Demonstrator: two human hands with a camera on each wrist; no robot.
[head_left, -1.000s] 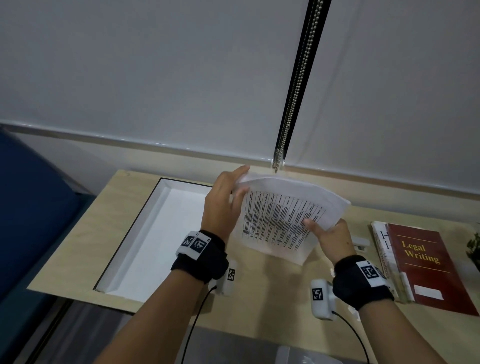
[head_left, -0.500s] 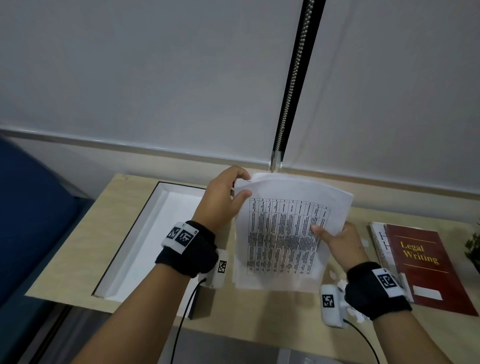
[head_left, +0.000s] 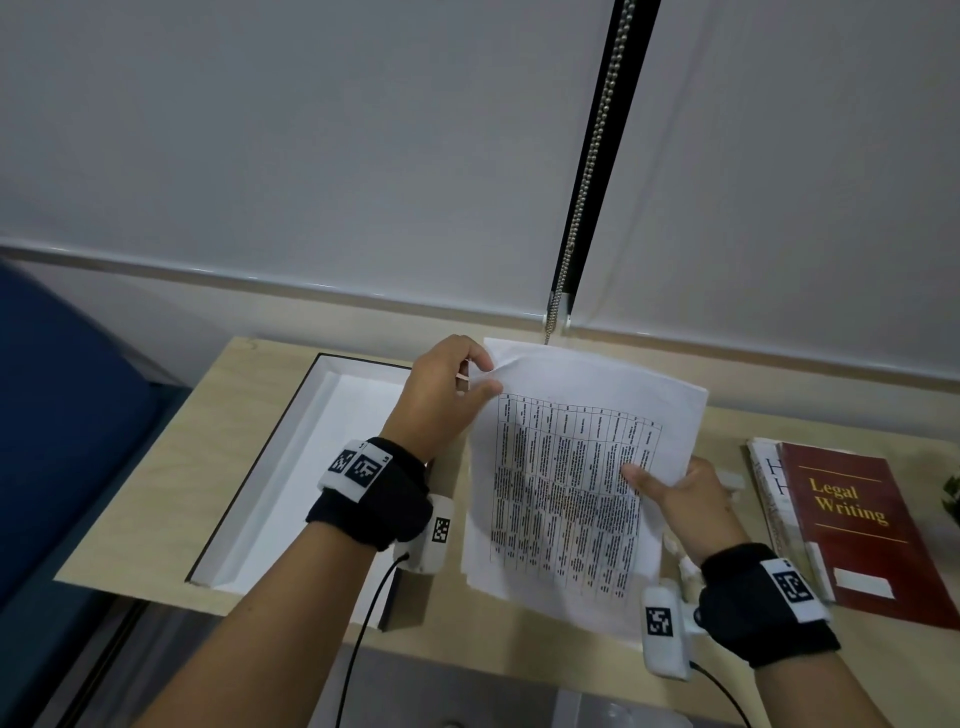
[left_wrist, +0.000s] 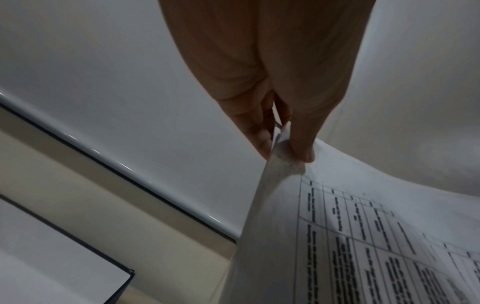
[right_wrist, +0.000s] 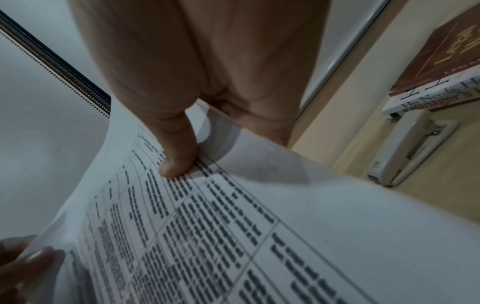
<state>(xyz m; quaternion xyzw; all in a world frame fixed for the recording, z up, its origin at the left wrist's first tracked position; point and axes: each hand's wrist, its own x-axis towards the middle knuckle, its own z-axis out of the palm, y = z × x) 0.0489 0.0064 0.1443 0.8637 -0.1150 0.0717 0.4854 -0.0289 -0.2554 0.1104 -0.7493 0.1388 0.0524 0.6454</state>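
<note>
Sheets: a thin stack of printed sheets (head_left: 571, 493) is hanging in the middle of the head view, over the pale wooden surface (head_left: 156, 467). Its printed table is facing the person. Whether its lower edge is touching the surface cannot be told.
Left hand: the left hand (head_left: 441, 400) is pinching the stack's upper left corner. In the left wrist view the thumb (left_wrist: 301, 144) is pressing on the printed side and the fingers are lying behind it.
Left grip: narrow, closing on the corner of the sheets.
Right hand: the right hand (head_left: 685, 504) is holding the stack's right edge. Its thumb (right_wrist: 179, 164) is pressing on the printed table while the fingers are reaching underneath.
Right grip: narrow, clamping the sheets.
Box: an open white box (head_left: 291, 467) is lying at the left of the frame, just beside the sheets.
Books: a red book (head_left: 852, 519) is lying at the right of the frame on top of a white book (right_wrist: 428, 98).
Stapler: a pale stapler (right_wrist: 407, 148) is lying just beside the books, at the right of the right wrist view.
Blind: a white blind (head_left: 311, 156) is filling the upper half of the frame, and a bead chain (head_left: 587, 171) is hanging above the sheets.
</note>
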